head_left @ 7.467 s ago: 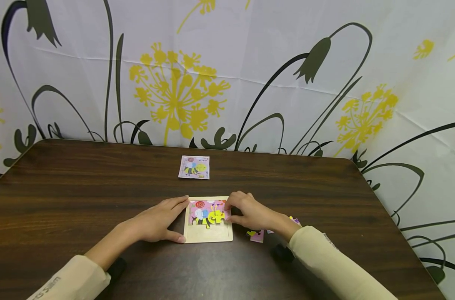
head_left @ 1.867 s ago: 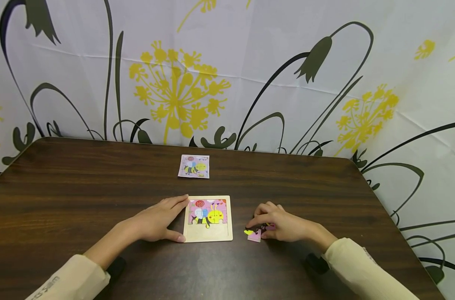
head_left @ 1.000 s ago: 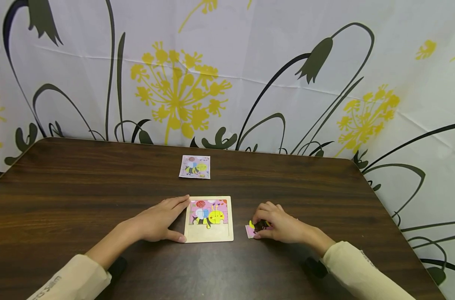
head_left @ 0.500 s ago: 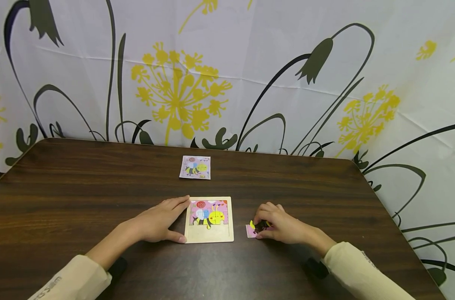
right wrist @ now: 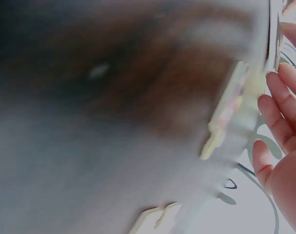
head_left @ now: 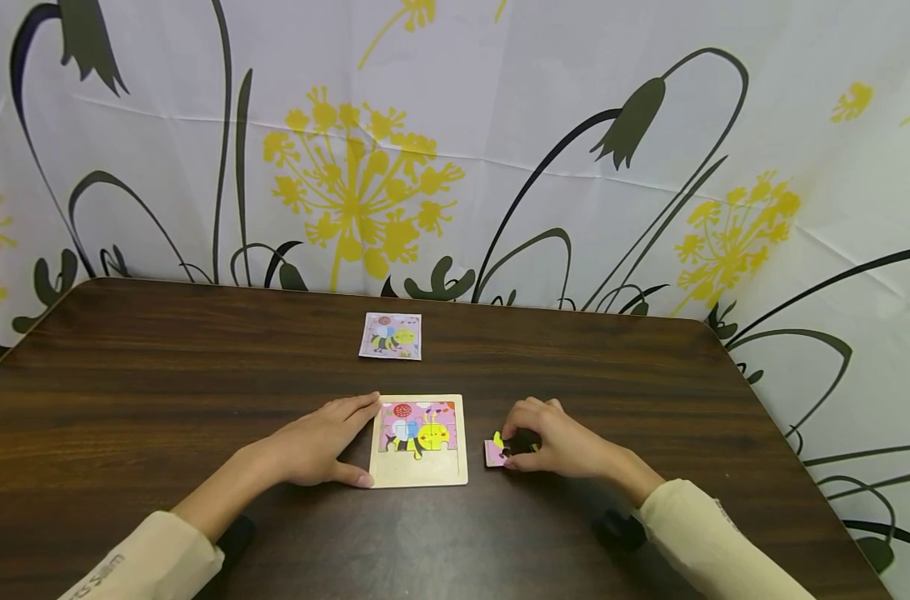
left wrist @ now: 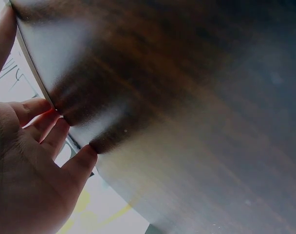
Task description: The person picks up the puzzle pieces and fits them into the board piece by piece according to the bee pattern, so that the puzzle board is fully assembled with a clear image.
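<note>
A square wooden puzzle tray (head_left: 417, 475) lies mid-table, its upper part filled with joined pieces showing a yellow bee (head_left: 434, 435) on pink; the lower part is bare wood. Along the tray's left edge rests my left hand (head_left: 312, 442), fingers extended at the top corner and thumb at the bottom one. To the right of the tray, my right hand (head_left: 560, 442) pinches a pink, yellow and black puzzle piece (head_left: 494, 452) between thumb and fingers. Loose puzzle pieces (right wrist: 228, 107) lie on the table below that hand in the right wrist view; in the head view the hand covers them.
A square picture card (head_left: 391, 337) with the same bee lies farther back on the dark wooden table (head_left: 222, 350). Behind the table hangs a white cloth (head_left: 522, 100) with yellow and grey flowers.
My right hand has gone from the tray's right edge to the loose pieces, taken hold of one and shifted slightly up and left with it. The left hand stays at the tray.
</note>
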`<state>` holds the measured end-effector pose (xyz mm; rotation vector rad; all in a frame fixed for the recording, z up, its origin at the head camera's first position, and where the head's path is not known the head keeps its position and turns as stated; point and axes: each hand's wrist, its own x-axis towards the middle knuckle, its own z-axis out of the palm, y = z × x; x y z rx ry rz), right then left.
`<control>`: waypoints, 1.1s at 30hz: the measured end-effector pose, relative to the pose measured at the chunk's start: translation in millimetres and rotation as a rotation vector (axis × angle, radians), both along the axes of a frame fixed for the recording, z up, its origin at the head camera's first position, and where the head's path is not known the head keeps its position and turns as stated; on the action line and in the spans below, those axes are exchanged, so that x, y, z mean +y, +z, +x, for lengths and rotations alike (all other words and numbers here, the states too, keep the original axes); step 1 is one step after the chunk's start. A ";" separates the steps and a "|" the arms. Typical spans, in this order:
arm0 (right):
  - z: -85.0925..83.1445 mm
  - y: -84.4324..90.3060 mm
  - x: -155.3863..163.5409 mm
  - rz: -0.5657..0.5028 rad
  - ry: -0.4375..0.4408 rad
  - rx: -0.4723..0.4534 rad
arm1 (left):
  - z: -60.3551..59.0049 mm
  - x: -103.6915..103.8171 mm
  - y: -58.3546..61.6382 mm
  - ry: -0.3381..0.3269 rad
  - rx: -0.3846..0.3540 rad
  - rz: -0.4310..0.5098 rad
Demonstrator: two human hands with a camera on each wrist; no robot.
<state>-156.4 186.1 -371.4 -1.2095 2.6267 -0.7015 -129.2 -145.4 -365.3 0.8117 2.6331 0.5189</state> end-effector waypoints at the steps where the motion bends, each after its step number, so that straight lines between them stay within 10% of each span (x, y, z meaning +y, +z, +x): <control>1: -0.4 0.7 -1.6 -0.005 -0.002 -0.004 | 0.0 0.0 0.0 0.000 0.000 0.000; 33: 6.0 2.2 -88.4 -0.024 0.081 0.032 | -1.5 -1.7 -1.6 -0.018 0.011 0.011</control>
